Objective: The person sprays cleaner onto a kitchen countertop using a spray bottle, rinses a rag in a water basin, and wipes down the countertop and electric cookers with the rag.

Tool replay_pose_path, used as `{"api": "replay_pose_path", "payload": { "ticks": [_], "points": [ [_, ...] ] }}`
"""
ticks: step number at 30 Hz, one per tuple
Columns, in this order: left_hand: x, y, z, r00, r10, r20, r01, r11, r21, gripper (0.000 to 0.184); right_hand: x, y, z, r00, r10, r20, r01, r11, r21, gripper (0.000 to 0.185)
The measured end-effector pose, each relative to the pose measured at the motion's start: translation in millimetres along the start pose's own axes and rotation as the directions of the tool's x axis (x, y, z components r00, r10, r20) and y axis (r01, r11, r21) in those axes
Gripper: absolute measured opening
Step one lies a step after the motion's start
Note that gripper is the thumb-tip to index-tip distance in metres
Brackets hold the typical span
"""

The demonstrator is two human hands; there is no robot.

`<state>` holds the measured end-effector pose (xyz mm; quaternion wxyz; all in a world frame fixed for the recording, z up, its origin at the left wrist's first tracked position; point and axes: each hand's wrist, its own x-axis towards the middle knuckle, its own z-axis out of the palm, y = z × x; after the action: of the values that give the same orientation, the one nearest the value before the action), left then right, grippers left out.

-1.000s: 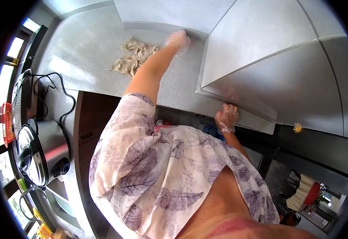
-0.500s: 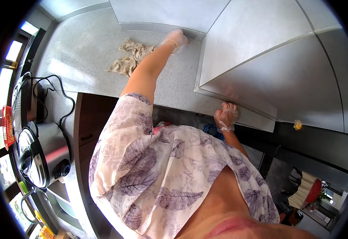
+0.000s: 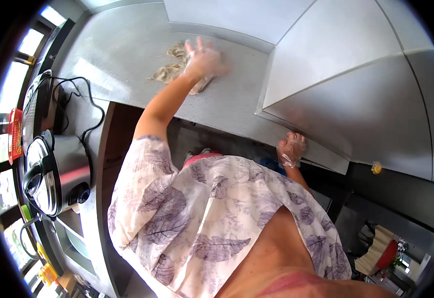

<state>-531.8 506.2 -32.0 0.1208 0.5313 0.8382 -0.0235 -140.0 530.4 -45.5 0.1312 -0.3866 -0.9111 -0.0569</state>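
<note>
Apparently at cloth handling: holds left hand (image 3: 205, 60) spread wide, blurred, over rumpled cloth (image 3: 167, 74) on countertop (image 3: 122, 47); cannot confirm contact. Rests curled right hand (image 3: 291, 148) at countertop edge; cannot tell grip. To grasp cloth, would need left hand closed.

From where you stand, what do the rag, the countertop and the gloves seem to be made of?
Rag: probably woven cotton, matte, judging by its soft, crumpled folds.
Countertop: likely stone or a composite, smooth with a low sheen; it looks faintly speckled and catches bright light.
Gloves: seemingly thin, glossy plastic, clear and wrinkled over the skin.
</note>
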Motion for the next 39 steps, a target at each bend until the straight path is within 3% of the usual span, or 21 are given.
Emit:
{"api": "replay_pose_path", "payload": {
  "ticks": [1,3,5,8,11,15,17,18,20,23,24,27,30,31,34,36,37,38,39],
  "points": [
    [-23,-10,-1,0.998,-0.051,-0.046,0.051,0.999,0.006,0.061,0,1,0,1.0,0.014,0.028,-0.014,1.0,-0.006,0.023],
    [-34,-37,25,0.989,-0.069,-0.13,0.045,0.983,-0.177,0.061,-1,4,3,0.996,0.048,0.082,-0.046,0.999,-0.022,0.023],
    [-27,-57,51,0.98,-0.111,-0.166,0.054,0.948,-0.313,0.061,-2,7,9,0.999,0.026,0.018,-0.026,0.999,-0.033,0.021],
    [16,-106,87,0.863,-0.325,-0.386,0.14,0.889,-0.435,0.063,-2,9,11,1.0,0.009,0.012,-0.008,0.998,-0.058,0.022],
    [65,-151,76,0.765,-0.598,-0.239,0.483,0.778,-0.402,0.06,-2,9,11,1.0,0.0,0.012,0.002,0.994,-0.113,0.022],
    [101,-137,74,0.695,-0.687,-0.212,0.559,0.702,-0.441,0.046,-5,10,16,1.0,-0.002,-0.021,-0.001,0.991,-0.135,0.023],
    [92,-99,55,0.871,-0.46,-0.172,0.398,0.866,-0.302,0.04,-1,9,12,1.0,0.007,0.025,-0.003,0.988,-0.157,0.023],
    [97,-66,64,0.875,-0.427,-0.227,0.344,0.879,-0.329,0.039,-2,6,11,0.999,0.013,0.05,-0.005,0.987,-0.164,0.024],
    [81,11,64,0.912,-0.196,-0.361,0.126,0.97,-0.208,0.04,-2,10,15,0.998,0.01,0.067,0.002,0.984,-0.18,0.023],
    [57,118,63,0.953,0.027,-0.3,-0.14,0.922,-0.362,0.031,-5,7,14,0.999,-0.019,0.032,0.024,0.987,-0.161,0.022],
    [48,128,64,0.886,0.107,-0.452,-0.35,0.792,-0.499,0.031,-3,8,13,0.999,-0.04,0.009,0.041,0.988,-0.149,0.022],
    [25,111,70,0.855,0.247,-0.456,-0.442,0.807,-0.392,0.033,-5,15,18,0.996,-0.083,-0.029,0.078,0.987,-0.138,0.021],
    [-31,76,79,0.812,0.262,-0.521,-0.496,0.78,-0.381,0.038,-7,20,23,0.996,-0.093,-0.003,0.091,0.984,-0.15,0.02],
    [-46,56,84,0.841,0.25,-0.48,-0.464,0.789,-0.402,0.047,-7,18,21,0.997,-0.082,-0.007,0.08,0.986,-0.147,0.02],
    [-80,-24,72,0.817,0.063,-0.573,-0.357,0.835,-0.418,0.054,-8,16,19,0.999,-0.037,0.023,0.04,0.991,-0.126,0.02],
    [-74,-102,92,0.901,-0.093,-0.424,-0.101,0.905,-0.413,0.059,-8,15,18,0.999,-0.026,0.04,0.032,0.989,-0.145,0.021],
    [-72,-146,98,0.942,-0.247,-0.227,0.153,0.918,-0.365,0.062,-7,12,18,0.999,0.001,0.043,0.005,0.988,-0.156,0.021],
    [-79,-184,104,0.887,-0.383,-0.259,0.288,0.896,-0.337,0.061,-6,10,18,0.998,0.032,0.045,-0.024,0.985,-0.17,0.021],
    [-85,-219,102,0.868,-0.466,-0.169,0.425,0.875,-0.23,0.058,-7,11,19,0.995,0.066,0.069,-0.051,0.979,-0.197,0.022]
  ]
}}
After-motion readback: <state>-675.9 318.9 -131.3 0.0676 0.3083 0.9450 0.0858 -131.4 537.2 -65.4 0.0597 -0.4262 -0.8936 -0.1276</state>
